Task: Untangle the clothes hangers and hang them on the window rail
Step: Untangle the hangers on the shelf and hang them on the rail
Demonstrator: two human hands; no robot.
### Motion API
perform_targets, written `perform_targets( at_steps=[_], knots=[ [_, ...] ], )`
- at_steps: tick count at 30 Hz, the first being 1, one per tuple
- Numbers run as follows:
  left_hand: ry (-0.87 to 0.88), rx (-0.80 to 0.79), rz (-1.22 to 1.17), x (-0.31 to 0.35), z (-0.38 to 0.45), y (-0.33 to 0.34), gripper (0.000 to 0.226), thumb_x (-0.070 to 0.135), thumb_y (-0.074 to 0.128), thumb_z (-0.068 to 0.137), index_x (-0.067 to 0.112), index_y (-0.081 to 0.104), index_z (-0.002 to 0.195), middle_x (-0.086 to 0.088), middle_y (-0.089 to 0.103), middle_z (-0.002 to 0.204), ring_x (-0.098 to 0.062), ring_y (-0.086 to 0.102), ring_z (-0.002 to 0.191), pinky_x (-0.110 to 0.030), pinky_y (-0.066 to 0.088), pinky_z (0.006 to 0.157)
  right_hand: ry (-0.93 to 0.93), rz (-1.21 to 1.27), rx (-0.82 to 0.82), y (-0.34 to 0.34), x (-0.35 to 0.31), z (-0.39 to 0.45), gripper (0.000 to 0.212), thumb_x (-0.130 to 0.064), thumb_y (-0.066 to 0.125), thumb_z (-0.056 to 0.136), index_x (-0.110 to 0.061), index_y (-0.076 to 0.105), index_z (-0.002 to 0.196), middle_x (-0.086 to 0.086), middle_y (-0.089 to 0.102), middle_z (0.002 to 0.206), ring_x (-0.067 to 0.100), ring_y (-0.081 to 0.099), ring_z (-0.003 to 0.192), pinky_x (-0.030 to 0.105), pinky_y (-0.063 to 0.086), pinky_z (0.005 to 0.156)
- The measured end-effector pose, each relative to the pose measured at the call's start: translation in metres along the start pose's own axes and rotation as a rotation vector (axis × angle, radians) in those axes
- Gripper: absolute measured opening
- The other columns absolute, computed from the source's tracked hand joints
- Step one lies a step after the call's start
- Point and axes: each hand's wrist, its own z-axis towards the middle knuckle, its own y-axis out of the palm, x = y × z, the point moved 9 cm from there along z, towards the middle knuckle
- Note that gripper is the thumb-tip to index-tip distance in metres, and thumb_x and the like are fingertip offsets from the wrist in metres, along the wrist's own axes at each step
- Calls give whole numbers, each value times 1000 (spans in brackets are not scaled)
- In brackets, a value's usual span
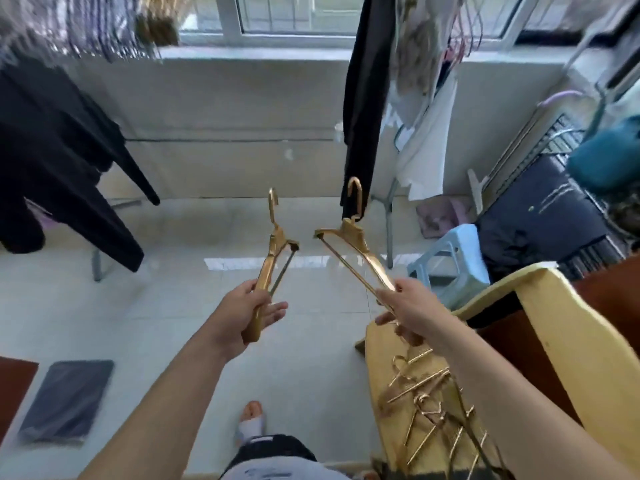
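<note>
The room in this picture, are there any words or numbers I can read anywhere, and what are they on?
No text can be read anywhere.
The gold hangers show no label.
The dark bag at right has pale marks, too blurred to read.
The garment at the bottom edge bears faint marks, too blurred to read.

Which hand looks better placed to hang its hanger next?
Probably the right hand. Its hanger reaches farther toward the window, with the hook topmost. The left hand holds its hanger lower and more edge-on. Both are free of the pile.
</note>
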Motion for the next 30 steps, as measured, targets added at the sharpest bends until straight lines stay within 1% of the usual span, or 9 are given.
perform_targets(
  at_steps=[4, 8, 10, 15, 18, 21, 23, 25, 30],
  knots=[
    [27, 6, -32, 73, 15, -7, 15, -2, 47, 97, 1, 53, 111, -19, 51, 105, -37, 75, 92, -29, 63, 61, -75, 15, 81, 0, -73, 0, 24, -35, 52, 102, -12, 58, 103, 15, 74, 85, 20, 53, 54, 23, 38, 41],
    [94, -44, -8, 147, 19, -34, 8, 1, 46, 98, 3, 49, 105, -21, 50, 91, -33, 71, 74, -31, 61, 58, -55, 97, 185, 25, -150, 29, 33, -36, 52, 100, -5, 57, 110, 18, 74, 81, 22, 55, 53, 20, 38, 39],
    [133, -85, 32, 191, 16, -53, 8, 3, 44, 101, 7, 48, 105, -18, 49, 84, -30, 66, 69, -32, 60, 56, -58, 175, 218, 39, -196, 43, 33, -33, 54, 100, -3, 57, 111, 19, 73, 79, 23, 57, 56, 21, 40, 42],
    [226, -93, 116, 308, 8, -85, 19, 3, 48, 101, 13, 56, 115, -22, 55, 102, -29, 73, 70, -35, 61, 58, -116, 323, 256, 42, -302, 72, 32, -24, 54, 96, -2, 53, 118, 18, 71, 83, 30, 70, 76, 30, 45, 54],
    [264, -118, 90, 362, 17, -82, 17, 5, 49, 100, 8, 54, 116, -23, 56, 104, -30, 74, 72, -37, 62, 61, -149, 341, 265, 27, -358, 81, 26, -19, 55, 93, -3, 53, 113, 18, 72, 84, 30, 70, 80, 33, 47, 59],
    [316, -118, 91, 399, 36, -66, 18, 9, 48, 101, 7, 53, 118, -22, 55, 103, -31, 73, 78, -40, 63, 68, -166, 288, 265, 17, -392, 89, 21, -19, 55, 95, -3, 55, 110, 19, 74, 86, 29, 70, 81, 35, 53, 65],
    [373, -105, 76, 419, 52, -51, 16, 11, 47, 103, 7, 53, 117, -20, 54, 102, -30, 71, 80, -41, 63, 73, -182, 251, 259, 11, -407, 100, 23, -19, 56, 95, -2, 57, 110, 18, 75, 85, 30, 75, 88, 38, 60, 74],
    [426, -70, 63, 438, 68, -39, 13, 12, 49, 103, 9, 54, 114, -19, 54, 103, -30, 70, 82, -45, 62, 80, -193, 249, 247, 3, -415, 114, 24, -17, 56, 94, -1, 56, 112, 18, 75, 84, 32, 75, 92, 41, 60, 80],
    [527, -67, 28, 493, 98, -20, 17, 11, 53, 102, 10, 54, 119, -20, 55, 111, -30, 68, 85, -40, 61, 77, -232, 221, 224, -8, -434, 133, 22, -20, 55, 97, -4, 58, 112, 17, 75, 84, 30, 75, 84, 38, 61, 72]
  ],
)
